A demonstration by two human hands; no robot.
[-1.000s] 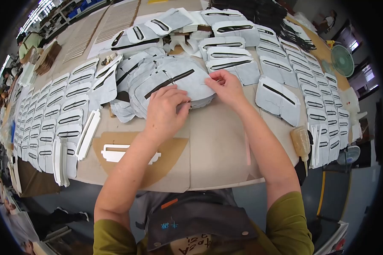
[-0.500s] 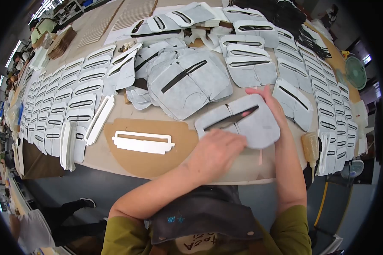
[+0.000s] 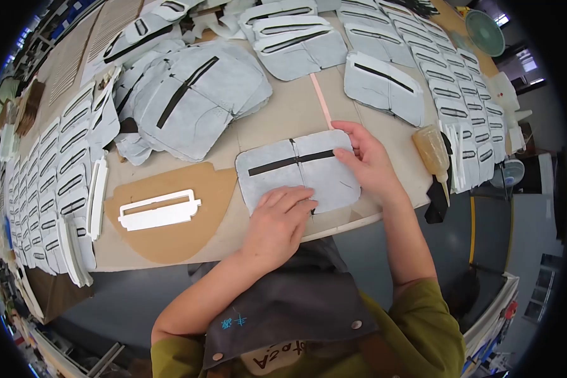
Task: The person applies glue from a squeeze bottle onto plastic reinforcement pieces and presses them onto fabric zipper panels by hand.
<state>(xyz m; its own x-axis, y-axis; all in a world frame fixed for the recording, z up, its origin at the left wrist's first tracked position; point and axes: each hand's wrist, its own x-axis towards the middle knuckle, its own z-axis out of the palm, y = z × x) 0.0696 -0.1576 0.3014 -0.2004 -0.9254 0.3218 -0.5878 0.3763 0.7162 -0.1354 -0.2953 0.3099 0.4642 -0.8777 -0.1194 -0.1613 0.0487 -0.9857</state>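
A grey fabric panel [image 3: 274,179] with rounded corners and a long black slot lies on the table near its front edge. My left hand [image 3: 280,220] rests on the panel's near side, its fingers stretched out over the surface. At the right end, my right hand [image 3: 372,164] grips the panel's edge, thumb on top by the end of the slot and fingers at the far corner. Left of the panel, a white slotted frame [image 3: 160,217] sits on a brown cardboard template [image 3: 170,247]. Beyond my right fingertips runs a pink strip [image 3: 320,97].
A pile of larger grey panels [image 3: 201,101] stands at the back left. Overlapping rows of slotted panels [image 3: 447,91] cover both sides of the table. A glue bottle [image 3: 429,148] lies at the right edge, and white strips [image 3: 74,252] lie at the left.
The panel has come down from being held tilted in my hands to lying flat on the table. My left fingers have spread onto it. The camera view has shifted right.
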